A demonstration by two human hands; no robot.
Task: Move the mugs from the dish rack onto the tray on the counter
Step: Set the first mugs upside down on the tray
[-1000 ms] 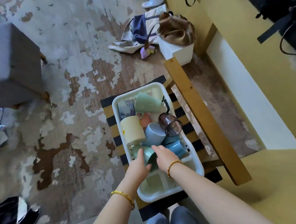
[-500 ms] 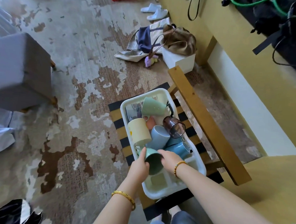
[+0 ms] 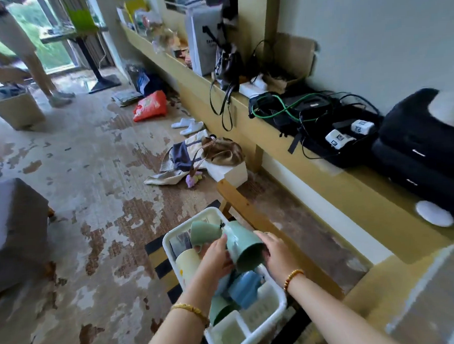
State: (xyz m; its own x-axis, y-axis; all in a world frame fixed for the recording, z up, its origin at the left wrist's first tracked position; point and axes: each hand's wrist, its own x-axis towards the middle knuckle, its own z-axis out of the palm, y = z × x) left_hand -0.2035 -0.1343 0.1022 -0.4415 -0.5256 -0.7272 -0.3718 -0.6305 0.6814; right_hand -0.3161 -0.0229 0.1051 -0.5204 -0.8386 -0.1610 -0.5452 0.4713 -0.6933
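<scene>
Both hands hold one green mug (image 3: 244,248) tilted above the dish rack (image 3: 276,304), left hand (image 3: 216,256) fingers curled round its side, right hand (image 3: 276,250) cupping the rim end. Half a second ago it sat low among the other mugs; now it is lifted clear, and the view has swung up toward the worktop (image 3: 353,189).

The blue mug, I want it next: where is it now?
In the head view the blue mug lies low in the white dish rack, centre-bottom, just under the green mug held by both hands.
</scene>
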